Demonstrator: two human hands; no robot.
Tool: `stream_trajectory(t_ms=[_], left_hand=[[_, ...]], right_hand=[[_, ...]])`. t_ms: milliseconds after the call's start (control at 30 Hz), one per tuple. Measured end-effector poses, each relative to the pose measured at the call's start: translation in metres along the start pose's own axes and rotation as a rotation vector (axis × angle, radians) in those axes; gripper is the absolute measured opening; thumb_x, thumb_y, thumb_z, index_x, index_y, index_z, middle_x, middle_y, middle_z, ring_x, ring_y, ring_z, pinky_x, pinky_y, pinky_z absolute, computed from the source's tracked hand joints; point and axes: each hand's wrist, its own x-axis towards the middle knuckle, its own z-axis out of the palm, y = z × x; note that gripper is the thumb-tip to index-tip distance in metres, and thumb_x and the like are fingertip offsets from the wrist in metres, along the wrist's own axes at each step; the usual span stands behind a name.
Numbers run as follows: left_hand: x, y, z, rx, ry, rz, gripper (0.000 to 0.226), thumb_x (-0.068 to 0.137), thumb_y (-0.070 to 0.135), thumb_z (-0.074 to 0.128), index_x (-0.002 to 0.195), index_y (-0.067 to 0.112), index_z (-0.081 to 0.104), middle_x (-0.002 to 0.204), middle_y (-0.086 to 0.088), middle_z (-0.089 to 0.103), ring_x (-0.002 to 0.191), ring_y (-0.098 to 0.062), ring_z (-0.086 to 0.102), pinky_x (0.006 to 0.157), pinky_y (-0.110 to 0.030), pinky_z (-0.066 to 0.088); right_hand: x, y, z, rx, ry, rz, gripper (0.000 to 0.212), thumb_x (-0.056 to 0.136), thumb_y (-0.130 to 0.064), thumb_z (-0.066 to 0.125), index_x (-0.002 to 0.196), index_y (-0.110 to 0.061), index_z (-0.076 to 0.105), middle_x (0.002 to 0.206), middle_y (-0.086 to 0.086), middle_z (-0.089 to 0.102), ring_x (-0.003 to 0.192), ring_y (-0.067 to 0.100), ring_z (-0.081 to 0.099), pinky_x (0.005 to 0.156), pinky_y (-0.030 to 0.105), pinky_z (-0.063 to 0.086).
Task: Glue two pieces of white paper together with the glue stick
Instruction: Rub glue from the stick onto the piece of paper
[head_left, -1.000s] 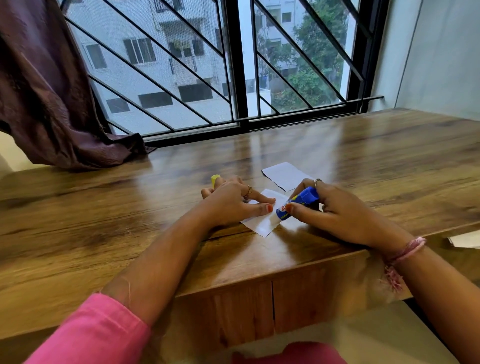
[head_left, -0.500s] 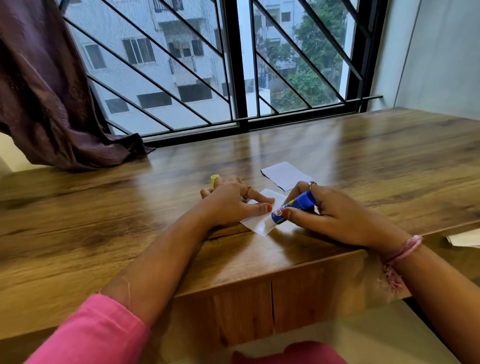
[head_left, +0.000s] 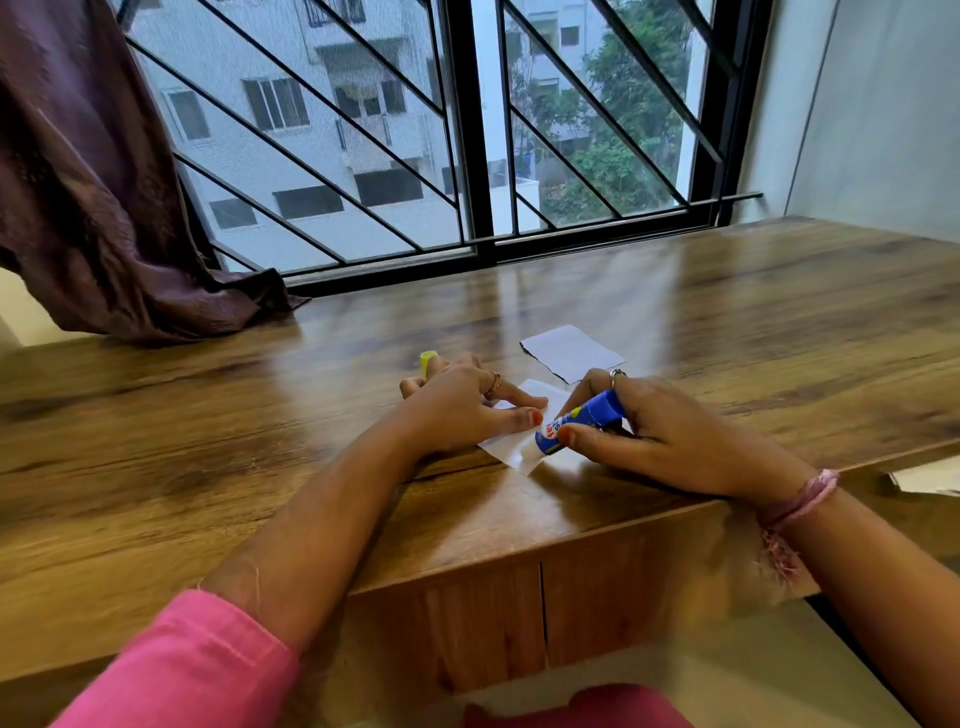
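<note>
Two small pieces of white paper lie on the glossy brown wooden bench (head_left: 727, 332), both close to its near edge. The nearer white paper piece (head_left: 511, 452) sits a little back from that edge, its near corner pointing toward it. The left hand (head_left: 467, 408) presses it flat with straight fingers, the forefinger and thumb reaching across its far side. The right hand (head_left: 660, 436) has its fingers curled round the blue glue stick (head_left: 579, 423), which is tilted with its tip down on this paper (just beside the left thumb). The farther white paper piece (head_left: 571, 353) lies apart, behind both hands. A yellow cap (head_left: 427, 361) peeks out behind the left hand. Wide bare wood stretches left, right and back toward the barred window (head_left: 478, 130).
</note>
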Motion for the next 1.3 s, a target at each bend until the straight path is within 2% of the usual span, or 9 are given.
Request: stream_trajectory(t_ms=[200, 467, 600, 700, 800, 900, 1033, 1167, 1300], left_hand=[[-0.001, 0.002, -0.001, 0.009, 0.007, -0.006, 0.03, 0.078, 0.065, 0.057, 0.106, 0.058, 0.06, 0.093, 0.006, 0.042, 0.107, -0.022, 0.034, 0.092, -0.044, 0.033], [-0.002, 0.002, -0.001, 0.018, -0.001, 0.004, 0.027, 0.078, 0.066, 0.057, 0.105, 0.06, 0.058, 0.091, 0.007, 0.042, 0.106, -0.022, 0.034, 0.089, -0.042, 0.033], [-0.004, 0.003, -0.002, 0.023, 0.005, 0.011, 0.016, 0.078, 0.068, 0.056, 0.093, 0.067, 0.053, 0.094, 0.004, 0.044, 0.105, -0.022, 0.033, 0.077, -0.036, 0.028], [-0.003, 0.002, -0.002, 0.02, -0.004, 0.014, 0.015, 0.078, 0.067, 0.056, 0.093, 0.067, 0.054, 0.092, 0.007, 0.043, 0.105, -0.022, 0.033, 0.089, -0.041, 0.033], [-0.005, 0.003, -0.001, 0.018, 0.002, 0.015, 0.007, 0.078, 0.069, 0.055, 0.083, 0.07, 0.052, 0.091, 0.009, 0.042, 0.103, -0.021, 0.032, 0.083, -0.039, 0.029], [-0.005, 0.003, -0.002, 0.033, -0.012, 0.02, 0.01, 0.078, 0.069, 0.053, 0.087, 0.07, 0.051, 0.094, 0.006, 0.043, 0.104, -0.023, 0.032, 0.087, -0.041, 0.032], [-0.005, 0.003, -0.002, 0.024, -0.01, 0.015, 0.006, 0.077, 0.069, 0.054, 0.078, 0.071, 0.049, 0.094, 0.006, 0.043, 0.103, -0.022, 0.033, 0.09, -0.044, 0.033], [-0.005, 0.002, -0.002, 0.021, -0.007, 0.021, 0.012, 0.077, 0.068, 0.055, 0.088, 0.07, 0.051, 0.092, 0.009, 0.042, 0.104, -0.021, 0.032, 0.092, -0.045, 0.034], [-0.005, 0.003, -0.002, 0.013, -0.008, 0.019, 0.007, 0.076, 0.069, 0.055, 0.077, 0.071, 0.048, 0.09, 0.01, 0.041, 0.104, -0.022, 0.032, 0.09, -0.043, 0.033]], right_hand=[[0.0, 0.0, 0.0, 0.022, -0.003, -0.004, 0.044, 0.083, -0.059, 0.048, 0.094, -0.02, 0.065, 0.073, 0.003, 0.064, 0.056, 0.018, 0.053, 0.056, 0.034, 0.042], [-0.002, 0.001, 0.0, 0.027, 0.045, 0.016, 0.034, 0.083, -0.051, 0.055, 0.09, -0.019, 0.063, 0.062, 0.0, 0.06, 0.05, 0.01, 0.046, 0.05, 0.019, 0.034], [-0.001, -0.001, -0.001, 0.031, 0.086, 0.046, 0.032, 0.081, -0.048, 0.055, 0.087, -0.018, 0.063, 0.063, -0.002, 0.061, 0.05, 0.008, 0.046, 0.049, 0.018, 0.034], [-0.002, 0.001, -0.001, 0.042, 0.075, 0.054, 0.031, 0.082, -0.047, 0.055, 0.088, -0.017, 0.062, 0.066, 0.001, 0.063, 0.055, 0.015, 0.051, 0.053, 0.026, 0.038], [-0.001, 0.005, -0.002, 0.032, 0.131, 0.089, 0.027, 0.084, -0.042, 0.06, 0.085, -0.014, 0.061, 0.062, -0.008, 0.056, 0.053, 0.009, 0.047, 0.052, 0.018, 0.035], [0.0, 0.006, -0.001, 0.017, 0.106, 0.082, 0.025, 0.085, -0.041, 0.061, 0.085, -0.015, 0.061, 0.063, -0.007, 0.057, 0.052, 0.007, 0.046, 0.051, 0.015, 0.036], [-0.001, 0.007, -0.001, 0.003, 0.165, 0.102, 0.027, 0.078, -0.047, 0.056, 0.082, -0.02, 0.059, 0.059, -0.006, 0.056, 0.051, 0.007, 0.046, 0.05, 0.017, 0.035], [0.0, 0.009, 0.0, -0.016, 0.166, 0.072, 0.027, 0.078, -0.046, 0.056, 0.082, -0.019, 0.059, 0.058, -0.006, 0.056, 0.052, 0.006, 0.047, 0.049, 0.014, 0.035], [-0.001, 0.013, 0.0, -0.036, 0.234, 0.089, 0.025, 0.076, -0.053, 0.055, 0.076, -0.028, 0.054, 0.055, -0.008, 0.053, 0.051, 0.007, 0.047, 0.049, 0.016, 0.035]])
